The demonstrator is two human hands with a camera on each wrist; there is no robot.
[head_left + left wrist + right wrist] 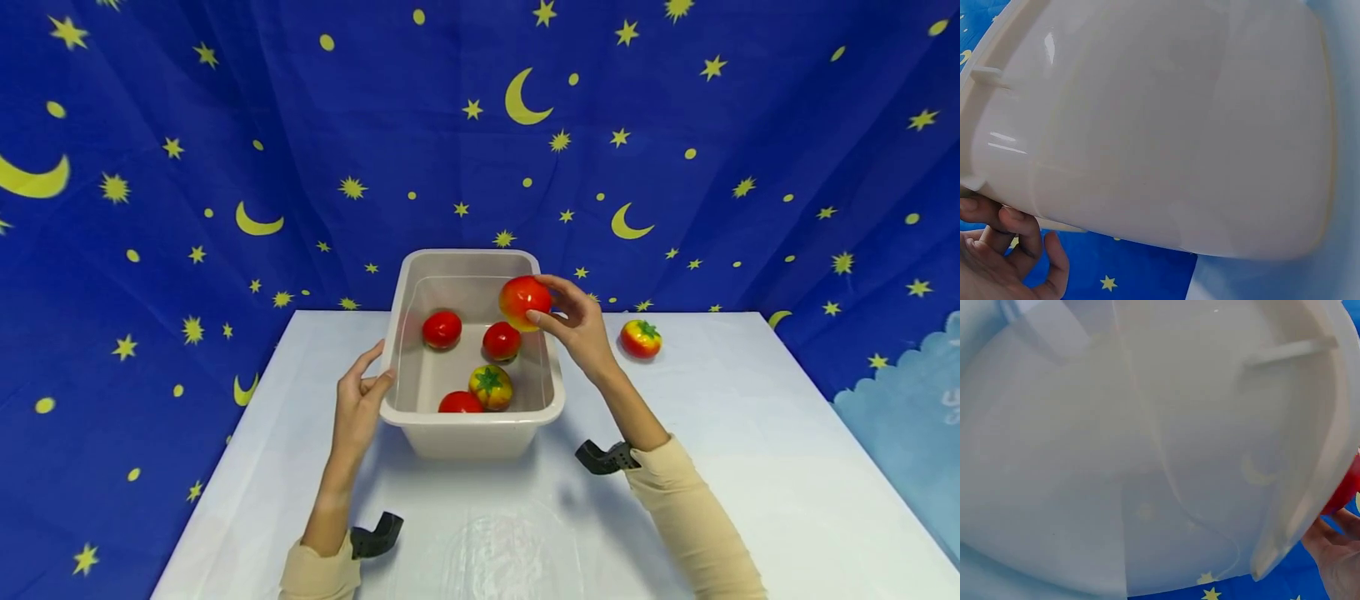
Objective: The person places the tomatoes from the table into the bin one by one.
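In the head view my right hand (pixel 581 329) holds a red-and-yellow toy tomato (pixel 523 302) between thumb and fingers, above the right rim of a pale grey plastic basin (pixel 468 418). My left hand (pixel 360 400) grips the basin's left rim, with the thumb at the edge. Inside lie several glossy tomatoes: a red one (pixel 442 330), another red one (pixel 502 342), a yellowish one with a green star-shaped top (pixel 491 387) and a red one (pixel 460 402) partly hidden by the front rim. The left wrist view shows curled fingers (pixel 1019 240) beneath the rim.
One more red-and-yellow tomato (pixel 641 339) with a green top sits on the white table (pixel 750 433), right of the basin. A blue curtain (pixel 420 150) with yellow moons and stars hangs behind. Black wrist mounts (pixel 603 457) are on both forearms.
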